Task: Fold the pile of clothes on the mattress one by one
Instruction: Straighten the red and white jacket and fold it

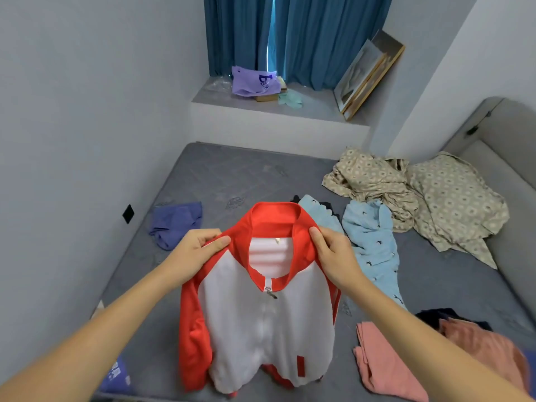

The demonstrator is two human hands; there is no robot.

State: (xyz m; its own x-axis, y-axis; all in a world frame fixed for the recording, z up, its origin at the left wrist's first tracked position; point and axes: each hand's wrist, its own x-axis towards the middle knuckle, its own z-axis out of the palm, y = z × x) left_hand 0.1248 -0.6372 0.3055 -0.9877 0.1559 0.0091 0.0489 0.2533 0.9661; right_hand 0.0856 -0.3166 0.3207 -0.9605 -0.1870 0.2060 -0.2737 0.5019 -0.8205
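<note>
- Two hands hold one red and white jacket (261, 320) up by its shoulders, most likely so the body hangs straight and the garment can be squared before it is laid flat for folding.
- The left hand (200, 250) pinches the red cloth at one side of the collar, thumb on top and fingers curled beneath.
- The right hand (330, 253) grips the other side of the collar the same way, so the jacket spreads between the two hands and falls below them, zip closed and facing the person.
- Its lower hem seems to reach the grey mattress (232, 175) near the front edge; whether it rests there cannot be told.
- Other clothes wait on the mattress: a blue garment (174, 224) to the left, a light blue patterned one (371, 236) just beyond the right hand, and pink ones (383, 361) near the right forearm.
- Patterned bedding (420, 192) lies crumpled further to the right.
</note>
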